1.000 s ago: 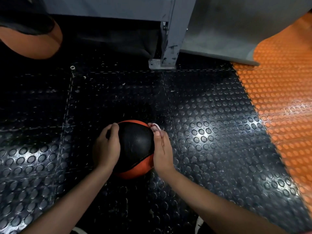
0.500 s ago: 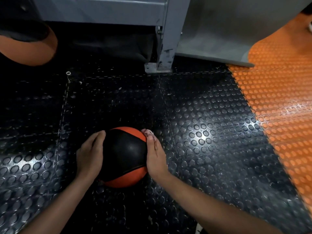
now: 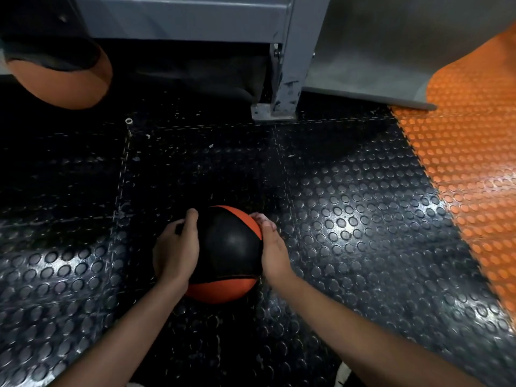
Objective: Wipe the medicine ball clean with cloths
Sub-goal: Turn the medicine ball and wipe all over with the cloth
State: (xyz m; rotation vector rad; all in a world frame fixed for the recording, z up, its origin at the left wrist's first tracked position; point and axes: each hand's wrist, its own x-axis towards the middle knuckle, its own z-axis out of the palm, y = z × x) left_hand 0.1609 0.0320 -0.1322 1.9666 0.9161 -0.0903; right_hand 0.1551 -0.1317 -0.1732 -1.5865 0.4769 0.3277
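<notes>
both hands (image 3: 178, 251) on medicine ball (image 3: 229, 247) — black panel up

Bare forearms (image 3: 349, 317), no sleeves
</notes>
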